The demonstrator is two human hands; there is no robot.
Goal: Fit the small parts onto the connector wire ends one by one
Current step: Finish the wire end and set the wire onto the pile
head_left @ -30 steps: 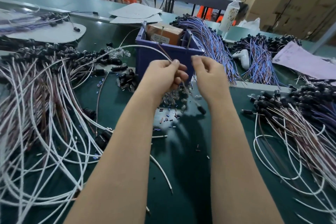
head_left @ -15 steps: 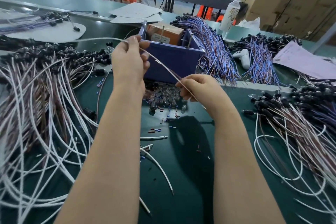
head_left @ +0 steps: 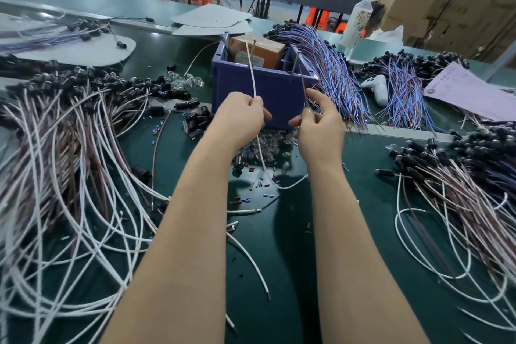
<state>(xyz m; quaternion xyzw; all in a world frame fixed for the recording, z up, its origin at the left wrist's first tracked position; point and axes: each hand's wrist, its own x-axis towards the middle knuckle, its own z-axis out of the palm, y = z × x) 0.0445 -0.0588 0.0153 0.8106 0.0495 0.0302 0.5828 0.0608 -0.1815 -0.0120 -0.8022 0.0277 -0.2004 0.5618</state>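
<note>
My left hand (head_left: 240, 120) grips a white wire (head_left: 252, 72) that rises upright from the fist, its tip level with the purple bin's top; its lower part hangs under the hand and curves right over the mat. My right hand (head_left: 318, 123) pinches a thin brown wire (head_left: 303, 84) that also points up. Both hands hover in front of the purple bin (head_left: 268, 89). A pile of small clear and black parts (head_left: 265, 148) lies on the green mat just beneath them, with tiny blue and red sleeves (head_left: 259, 184) scattered nearer to me.
A big heap of white and brown wires with black connectors (head_left: 69, 148) fills the left side. A similar bundle (head_left: 460, 190) spreads on the right. Blue-purple wire bundles (head_left: 332, 72) lie behind the bin, beside a white controller (head_left: 377, 86) and a bottle (head_left: 357, 19).
My left hand came down and right from beside the bin to meet my right hand. The wire that stretched slanted between the hands now stands as two upright ends, one in each hand.
</note>
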